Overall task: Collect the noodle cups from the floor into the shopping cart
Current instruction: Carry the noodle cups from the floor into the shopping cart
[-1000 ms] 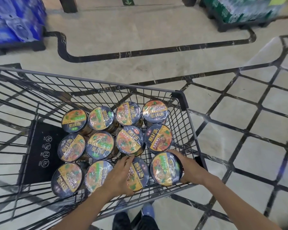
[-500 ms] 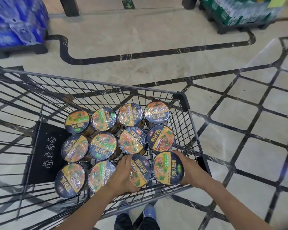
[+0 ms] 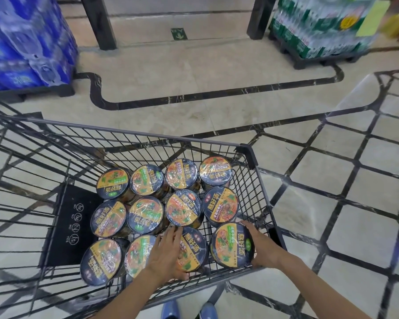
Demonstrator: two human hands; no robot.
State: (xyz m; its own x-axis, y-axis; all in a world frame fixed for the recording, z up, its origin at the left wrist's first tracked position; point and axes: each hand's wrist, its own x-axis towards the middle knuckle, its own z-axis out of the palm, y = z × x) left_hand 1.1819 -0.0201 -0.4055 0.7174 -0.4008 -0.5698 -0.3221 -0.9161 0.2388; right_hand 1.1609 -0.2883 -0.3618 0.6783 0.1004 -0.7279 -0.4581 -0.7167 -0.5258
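A black wire shopping cart [image 3: 248, 148] holds several dark noodle cups with orange and yellow lids, set in rows at its right end. My left hand [image 3: 168, 254] lies over a cup [image 3: 194, 247] in the near row, fingers curled round its left side. My right hand [image 3: 260, 247] holds the right side of the near right corner cup [image 3: 232, 244], which tilts toward me. Further cups such as one in the middle row [image 3: 220, 206] stand upright behind them.
A black mat [image 3: 72, 217] lies on the cart's floor left of the cups. Blue bottle packs [image 3: 25, 40] stand on a pallet at far left, green bottle packs [image 3: 320, 26] at far right. Marble floor with black lines surrounds the cart. My blue shoes [image 3: 189, 310] show below.
The view has drifted so the cart sits a little further right and lower. Both hands stay on the two near cups; the right corner cup has tipped slightly.
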